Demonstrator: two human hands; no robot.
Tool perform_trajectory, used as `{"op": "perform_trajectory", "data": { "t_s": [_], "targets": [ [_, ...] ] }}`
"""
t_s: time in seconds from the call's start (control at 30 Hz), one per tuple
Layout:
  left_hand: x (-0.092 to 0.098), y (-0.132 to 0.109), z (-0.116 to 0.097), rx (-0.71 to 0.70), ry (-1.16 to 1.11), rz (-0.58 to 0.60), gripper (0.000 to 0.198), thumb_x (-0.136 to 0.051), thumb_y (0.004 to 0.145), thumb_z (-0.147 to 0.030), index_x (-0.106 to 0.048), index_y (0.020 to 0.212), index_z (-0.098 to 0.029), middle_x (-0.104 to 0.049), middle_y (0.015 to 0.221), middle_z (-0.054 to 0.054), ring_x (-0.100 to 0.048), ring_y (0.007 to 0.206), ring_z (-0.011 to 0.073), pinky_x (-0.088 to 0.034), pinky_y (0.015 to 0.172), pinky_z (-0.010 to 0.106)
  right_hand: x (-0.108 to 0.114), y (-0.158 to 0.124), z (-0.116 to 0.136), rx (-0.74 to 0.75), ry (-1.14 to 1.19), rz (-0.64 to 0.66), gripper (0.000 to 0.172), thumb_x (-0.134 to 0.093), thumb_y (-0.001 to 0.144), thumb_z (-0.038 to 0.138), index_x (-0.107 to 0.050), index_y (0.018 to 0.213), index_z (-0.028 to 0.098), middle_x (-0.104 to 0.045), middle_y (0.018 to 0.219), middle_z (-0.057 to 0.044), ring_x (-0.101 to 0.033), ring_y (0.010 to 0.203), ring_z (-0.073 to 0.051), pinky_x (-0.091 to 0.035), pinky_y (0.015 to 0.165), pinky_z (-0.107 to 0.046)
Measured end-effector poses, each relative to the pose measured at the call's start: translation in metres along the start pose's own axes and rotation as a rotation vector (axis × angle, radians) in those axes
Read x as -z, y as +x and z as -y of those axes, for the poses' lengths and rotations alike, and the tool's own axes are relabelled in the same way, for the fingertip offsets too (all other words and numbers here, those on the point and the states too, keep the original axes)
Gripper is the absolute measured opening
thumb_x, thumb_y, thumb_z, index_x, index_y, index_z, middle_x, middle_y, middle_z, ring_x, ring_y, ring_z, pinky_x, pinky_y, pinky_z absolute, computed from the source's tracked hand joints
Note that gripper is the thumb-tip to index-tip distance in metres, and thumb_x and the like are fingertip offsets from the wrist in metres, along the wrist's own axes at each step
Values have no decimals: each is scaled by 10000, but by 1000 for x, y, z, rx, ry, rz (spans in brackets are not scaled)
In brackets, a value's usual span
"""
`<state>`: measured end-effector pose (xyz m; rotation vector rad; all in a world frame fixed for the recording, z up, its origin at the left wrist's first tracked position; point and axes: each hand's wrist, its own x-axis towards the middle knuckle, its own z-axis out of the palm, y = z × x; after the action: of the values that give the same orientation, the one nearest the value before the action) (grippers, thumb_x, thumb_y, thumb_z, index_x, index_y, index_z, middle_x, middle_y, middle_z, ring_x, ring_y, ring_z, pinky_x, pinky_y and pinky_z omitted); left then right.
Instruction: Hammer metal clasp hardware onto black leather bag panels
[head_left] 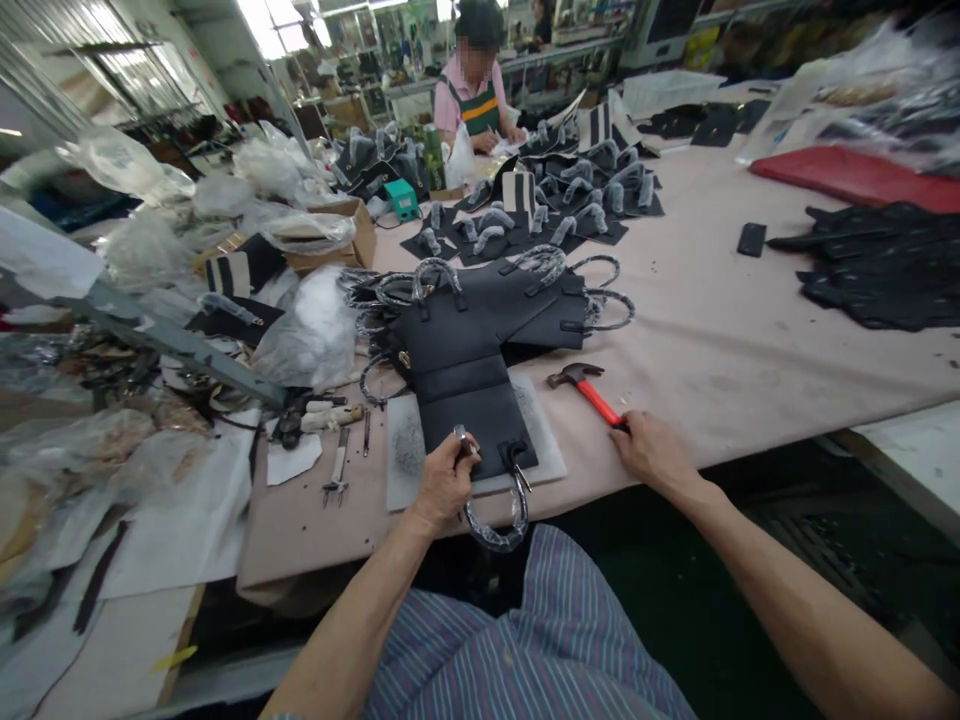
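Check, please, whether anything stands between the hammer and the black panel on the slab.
Nothing visible blocks the hammer in the right hand from the panel; only table and the edge of the slab lie between. The left hand holds a metal tool at the panel's near end.

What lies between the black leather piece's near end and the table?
A pale slab, showing on both sides of the leather in the head view.
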<state>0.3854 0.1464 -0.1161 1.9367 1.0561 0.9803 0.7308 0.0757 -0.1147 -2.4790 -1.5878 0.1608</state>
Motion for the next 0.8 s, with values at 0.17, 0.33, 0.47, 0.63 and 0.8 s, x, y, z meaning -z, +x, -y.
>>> {"op": "perform_trajectory", "data": {
  "t_s": [0.17,0.33,0.47,0.63,0.8],
  "targets": [
    [-2,-1,1,29,-28,11,92,-565,885,-173,-621,952,-204,-679,859,15,-653,806,160,-516,789,280,18,3,16,-314,758,431,111,-626,792,222,-516,793,209,-525,692,-17,-488,568,-163,-421,515,-268],
    [-2,-2,0,14,-47,-3,80,-560,883,-156,-605,923,-208,-680,872,18,-654,813,161,-507,784,277,48,-13,61,-317,1044,553,218,-593,828,382,-445,768,233,-403,590,66,-328,403,-96,-291,366,-203],
    [-2,-2,0,1,-34,-3,80,-559,879,-149,-602,912,-207,-674,865,17,-648,797,157,-511,792,277,96,-35,99,26,999,212,411,-481,946,636,-526,883,232,-424,574,61,-367,406,-120,-293,359,-229],
    [-3,-2,1,8,-19,-15,87,-556,865,-145,-603,904,-207,-677,839,17,-651,778,162,-513,769,277,137,-55,124,584,452,-111,394,-398,1033,524,-474,770,241,-501,576,8,-426,459,-144,-286,463,-295],
    [-4,-2,3,-8,15,-14,92,-573,853,-148,-616,903,-212,-681,840,20,-653,767,165,-518,754,280,154,-62,130,715,205,-6,405,-375,1043,521,-441,745,255,-485,522,15,-347,398,-141,-184,457,-330]
  ]
}}
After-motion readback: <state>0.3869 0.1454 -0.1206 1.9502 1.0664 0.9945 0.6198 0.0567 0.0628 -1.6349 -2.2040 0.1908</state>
